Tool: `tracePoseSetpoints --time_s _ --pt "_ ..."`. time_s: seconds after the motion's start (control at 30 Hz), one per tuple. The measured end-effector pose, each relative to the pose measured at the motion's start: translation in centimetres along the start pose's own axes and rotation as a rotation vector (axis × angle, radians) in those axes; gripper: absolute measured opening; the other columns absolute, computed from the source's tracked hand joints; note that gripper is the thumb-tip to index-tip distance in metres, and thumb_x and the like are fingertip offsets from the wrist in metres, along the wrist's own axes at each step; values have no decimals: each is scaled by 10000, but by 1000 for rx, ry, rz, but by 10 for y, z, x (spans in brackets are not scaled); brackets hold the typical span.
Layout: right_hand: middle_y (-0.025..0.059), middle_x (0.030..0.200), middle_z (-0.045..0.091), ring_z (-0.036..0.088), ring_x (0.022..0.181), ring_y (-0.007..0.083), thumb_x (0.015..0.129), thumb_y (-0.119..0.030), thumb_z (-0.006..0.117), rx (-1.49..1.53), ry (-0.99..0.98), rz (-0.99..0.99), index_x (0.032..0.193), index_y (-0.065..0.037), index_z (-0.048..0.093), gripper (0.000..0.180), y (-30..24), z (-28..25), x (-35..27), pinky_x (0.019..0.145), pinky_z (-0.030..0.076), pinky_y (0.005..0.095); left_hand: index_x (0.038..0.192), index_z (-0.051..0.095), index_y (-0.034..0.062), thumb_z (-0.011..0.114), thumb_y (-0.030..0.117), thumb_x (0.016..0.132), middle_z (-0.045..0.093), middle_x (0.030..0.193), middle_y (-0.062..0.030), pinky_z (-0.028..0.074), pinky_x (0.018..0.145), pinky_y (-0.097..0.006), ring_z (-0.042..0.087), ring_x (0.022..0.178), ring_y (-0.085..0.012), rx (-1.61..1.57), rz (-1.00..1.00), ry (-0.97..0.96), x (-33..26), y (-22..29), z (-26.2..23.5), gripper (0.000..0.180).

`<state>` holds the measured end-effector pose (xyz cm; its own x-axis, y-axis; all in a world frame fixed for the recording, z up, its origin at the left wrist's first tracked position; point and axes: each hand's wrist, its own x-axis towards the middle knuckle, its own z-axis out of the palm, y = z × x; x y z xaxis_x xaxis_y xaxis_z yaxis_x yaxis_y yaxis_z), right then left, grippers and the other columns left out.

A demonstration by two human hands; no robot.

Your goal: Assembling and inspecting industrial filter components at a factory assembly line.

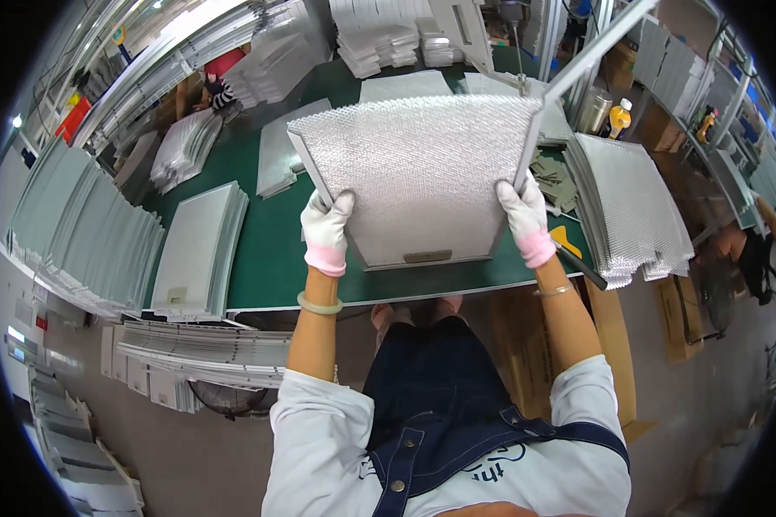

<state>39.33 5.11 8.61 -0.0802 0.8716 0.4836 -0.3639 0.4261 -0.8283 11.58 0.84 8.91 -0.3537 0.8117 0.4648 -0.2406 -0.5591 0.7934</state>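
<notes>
2 gloved hands, the left hand (326, 231) and the right hand (523, 215), are closed on opposite side edges of a silver mesh filter panel (418, 172), held tilted above the green table (272, 250). Stacks of mesh sheets (629, 207) lie just right.
</notes>
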Motion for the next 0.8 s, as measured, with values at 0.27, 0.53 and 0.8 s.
tracePoseSetpoints --time_s 0.27,0.53,0.8 --pt "90 1117 593 562 1031 249 704 -73 617 -811 -868 -37 1122 -98 610 419 -30 -54 -61 913 437 339 1080 624 81 424 105 864 606 1134 -111 424 933 -343 565 1058 -273 514 -590 -732 -72 62 -33 295" --pt "100 1031 619 586 932 295 715 -63 624 -939 -892 -254 1042 -88 617 328 -38 -36 -94 826 472 352 1128 555 94 469 86 799 589 1154 -87 380 974 -390 545 1088 -241 1230 320 -1087 -111 60 -42 340" --pt "83 986 647 609 920 199 780 -134 578 -603 -684 251 1023 -88 654 258 -31 -41 -46 831 469 293 1078 628 79 654 171 722 639 1033 -113 443 889 -322 591 979 -239 610 -238 -741 -62 16 -54 369"
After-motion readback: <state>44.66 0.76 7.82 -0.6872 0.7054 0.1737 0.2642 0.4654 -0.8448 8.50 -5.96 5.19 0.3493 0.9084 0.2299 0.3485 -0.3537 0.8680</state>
